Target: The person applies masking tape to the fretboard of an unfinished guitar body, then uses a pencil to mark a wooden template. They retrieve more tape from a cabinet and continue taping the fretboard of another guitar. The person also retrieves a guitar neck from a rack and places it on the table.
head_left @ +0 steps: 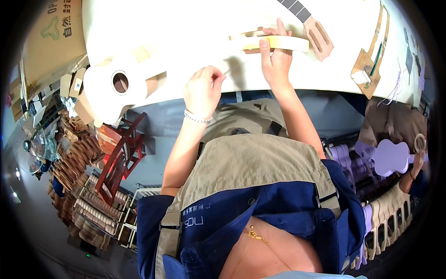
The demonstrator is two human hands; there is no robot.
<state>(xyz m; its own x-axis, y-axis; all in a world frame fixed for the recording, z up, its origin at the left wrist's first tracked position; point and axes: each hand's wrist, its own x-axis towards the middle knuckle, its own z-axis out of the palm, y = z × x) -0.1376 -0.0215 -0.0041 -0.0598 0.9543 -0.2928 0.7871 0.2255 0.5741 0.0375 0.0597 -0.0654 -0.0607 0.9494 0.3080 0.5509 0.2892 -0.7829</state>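
Note:
My right hand (278,63) grips a pale yellow roll of tape (295,43), seen nearly edge-on above the white worktable (186,35). The thumb presses on its near side; the other fingers are partly behind it. Lower and to the left, my left hand (203,89) is closed in a pinch, apart from the roll. Something thin and dark shows at its fingertips, too small to name. Just right of the roll lies a wooden instrument neck with a slotted headstock (319,39) and a dark fretboard (295,6).
A white ukulele-like body (104,88) with a round hole lies at the table's left edge. A small wooden board (364,74) lies far right. Below left stands a red wooden chair (121,158). At right, a co-worker's hand (419,160) is near a lilac instrument body (391,158).

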